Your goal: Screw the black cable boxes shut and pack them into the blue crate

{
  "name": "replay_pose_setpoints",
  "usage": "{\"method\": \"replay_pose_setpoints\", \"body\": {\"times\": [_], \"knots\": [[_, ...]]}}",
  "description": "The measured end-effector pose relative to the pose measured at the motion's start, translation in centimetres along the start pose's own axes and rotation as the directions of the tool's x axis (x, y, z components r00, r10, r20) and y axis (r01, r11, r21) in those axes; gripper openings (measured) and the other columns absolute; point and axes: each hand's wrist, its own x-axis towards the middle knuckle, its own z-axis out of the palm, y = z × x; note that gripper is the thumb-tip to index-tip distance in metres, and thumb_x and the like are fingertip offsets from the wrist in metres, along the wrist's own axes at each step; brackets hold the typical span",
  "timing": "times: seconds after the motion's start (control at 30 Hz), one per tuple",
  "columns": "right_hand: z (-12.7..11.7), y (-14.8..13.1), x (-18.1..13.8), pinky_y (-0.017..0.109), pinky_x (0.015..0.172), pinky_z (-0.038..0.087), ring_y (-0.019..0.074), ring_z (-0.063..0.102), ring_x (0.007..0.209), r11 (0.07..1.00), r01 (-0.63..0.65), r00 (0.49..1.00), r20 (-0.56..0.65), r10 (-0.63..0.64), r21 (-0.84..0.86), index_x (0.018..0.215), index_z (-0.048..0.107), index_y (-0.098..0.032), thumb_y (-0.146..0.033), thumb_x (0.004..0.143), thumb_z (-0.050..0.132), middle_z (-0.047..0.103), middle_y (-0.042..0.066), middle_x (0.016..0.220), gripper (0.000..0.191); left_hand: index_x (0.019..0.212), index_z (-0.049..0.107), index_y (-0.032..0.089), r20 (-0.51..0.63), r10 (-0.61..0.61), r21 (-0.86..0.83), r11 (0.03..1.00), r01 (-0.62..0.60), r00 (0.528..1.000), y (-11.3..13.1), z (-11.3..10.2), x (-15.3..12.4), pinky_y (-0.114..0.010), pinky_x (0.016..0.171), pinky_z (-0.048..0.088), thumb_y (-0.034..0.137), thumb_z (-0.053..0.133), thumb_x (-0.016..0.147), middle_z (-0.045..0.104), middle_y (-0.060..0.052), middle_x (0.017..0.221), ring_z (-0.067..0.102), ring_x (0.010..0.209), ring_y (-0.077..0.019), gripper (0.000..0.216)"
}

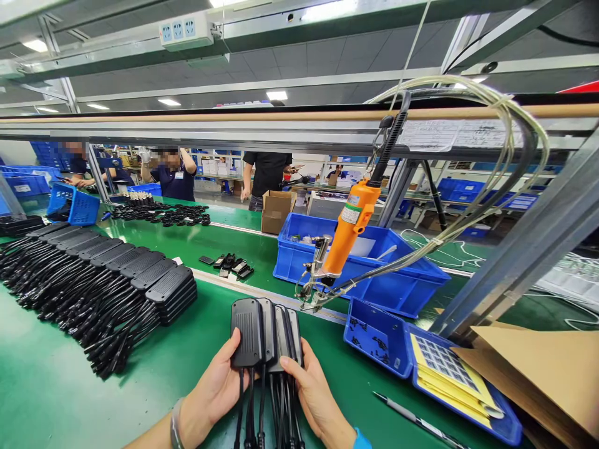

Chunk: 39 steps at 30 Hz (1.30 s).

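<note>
Several flat black plastic cases with cables are gripped together between my hands above the green bench. My left hand closes on the left side of the bunch, its thumb against the ribbed front case. On the right side my right hand holds the other cases, thumb across their lower ends. Black cables hang from the cases toward me. Beyond the bunch an orange electric screwdriver hangs from the overhead rail. Long rows of similar cabled cases lie stacked to the left.
A blue bin of small black parts and a blue tray with yellow label sheets sit at right, beside a pen and cardboard. Behind stand a large blue crate and a small pile of black pieces. People work farther back.
</note>
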Motion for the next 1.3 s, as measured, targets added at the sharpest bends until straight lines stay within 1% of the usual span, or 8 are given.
{"method": "replay_pose_setpoints", "body": {"times": [0.13, 0.23, 0.3, 0.4, 0.77, 1.0, 1.17, 1.3], "knots": [[0.0, 0.0, -0.1, 0.040, 0.101, 0.046, 0.0275, 0.063, 0.110, 1.000, -0.006, 1.000, -0.012, 0.006, 0.000, 0.127, 0.048, -0.018, -0.038, 0.067, 0.083, 0.067, 0.011, 0.122, 0.072, 0.107, 0.068, 0.004, 0.000, 0.015, -0.015, 1.000, -0.015, 1.000, -0.2, -0.4, 0.4, -0.035, 0.084, 0.056, 0.031, 0.046, 0.103, 0.074, -0.016, 0.102, 0.072, 0.084, -0.0231, 0.035], [-0.1, 0.1, -0.1, 0.040, 0.101, 0.046, 0.0277, 0.062, 0.111, 1.000, -0.012, 1.000, -0.019, 0.013, 0.011, 0.127, 0.047, -0.019, -0.037, 0.067, 0.083, 0.067, 0.010, 0.122, 0.073, 0.101, 0.070, 0.008, 0.048, 0.079, 0.009, 0.997, -0.080, 0.996, -0.7, -1.2, 0.6, -0.033, 0.086, 0.055, 0.026, 0.068, 0.092, 0.074, -0.014, 0.101, 0.071, 0.092, -0.0242, 0.020], [-0.2, 0.2, 0.0, 0.039, 0.101, 0.046, 0.0277, 0.063, 0.111, 1.000, -0.017, 1.000, -0.010, 0.017, 0.012, 0.127, 0.048, -0.019, -0.038, 0.067, 0.083, 0.068, 0.010, 0.121, 0.072, 0.097, 0.071, 0.010, 0.107, 0.122, 0.069, 0.989, -0.130, 0.987, -1.0, -1.6, 0.7, -0.031, 0.083, 0.056, 0.021, 0.086, 0.073, 0.074, -0.012, 0.099, 0.071, 0.091, -0.0245, 0.031], [-0.1, 0.2, 0.0, 0.039, 0.099, 0.047, 0.0276, 0.064, 0.110, 1.000, -0.013, 1.000, -0.019, 0.013, 0.016, 0.125, 0.050, -0.019, -0.039, 0.066, 0.084, 0.069, 0.009, 0.119, 0.071, 0.096, 0.071, 0.012, 0.160, 0.128, 0.169, 0.973, -0.155, 0.979, -1.2, -1.8, 0.8, -0.028, 0.075, 0.055, 0.024, 0.096, 0.056, 0.075, -0.010, 0.095, 0.070, 0.085, -0.0221, 0.049], [0.5, -0.2, -0.3, 0.036, 0.093, 0.051, 0.0254, 0.066, 0.101, 0.999, -0.005, 0.998, -0.063, 0.008, 0.047, 0.121, 0.054, -0.018, -0.037, 0.064, 0.085, 0.071, 0.007, 0.111, 0.067, 0.112, 0.068, 0.013, 0.245, 0.113, 0.566, 0.790, -0.236, 0.963, 0.1, -1.9, 0.6, -0.033, 0.086, 0.051, 0.061, 0.084, 0.066, 0.072, -0.011, 0.106, 0.066, 0.098, -0.0249, 0.068], [0.3, -0.4, -0.2, 0.037, 0.090, 0.053, 0.0265, 0.067, 0.101, 0.999, -0.006, 0.999, -0.033, 0.007, 0.034, 0.118, 0.056, -0.018, -0.036, 0.064, 0.085, 0.071, 0.009, 0.113, 0.064, 0.094, 0.069, 0.011, 0.222, 0.216, 0.750, 0.585, -0.308, 0.951, 0.5, -1.8, 0.8, -0.027, 0.058, 0.046, 0.078, 0.072, 0.066, 0.069, -0.008, 0.082, 0.059, 0.070, -0.0189, 0.072], [-0.2, -0.1, 0.1, 0.037, 0.091, 0.053, 0.0256, 0.067, 0.103, 0.997, -0.022, 0.999, -0.041, 0.025, 0.070, 0.122, 0.053, -0.018, -0.035, 0.066, 0.084, 0.071, 0.008, 0.115, 0.067, 0.103, 0.065, 0.013, 0.221, 0.299, 0.696, 0.619, -0.365, 0.928, 0.2, -1.8, 0.9, -0.026, 0.058, 0.049, 0.072, 0.077, 0.065, 0.068, -0.006, 0.086, 0.058, 0.069, -0.0165, 0.072], [-0.4, -0.1, 0.2, 0.039, 0.091, 0.052, 0.0277, 0.066, 0.104, 0.994, -0.038, 0.997, -0.063, 0.045, 0.106, 0.123, 0.053, -0.017, -0.037, 0.064, 0.084, 0.071, 0.010, 0.116, 0.069, 0.101, 0.061, 0.015, 0.222, 0.262, 0.637, 0.691, -0.343, 0.939, 0.2, -1.4, 0.5, -0.026, 0.060, 0.052, 0.069, 0.077, 0.069, 0.068, -0.005, 0.086, 0.061, 0.070, -0.0164, 0.065]]}}
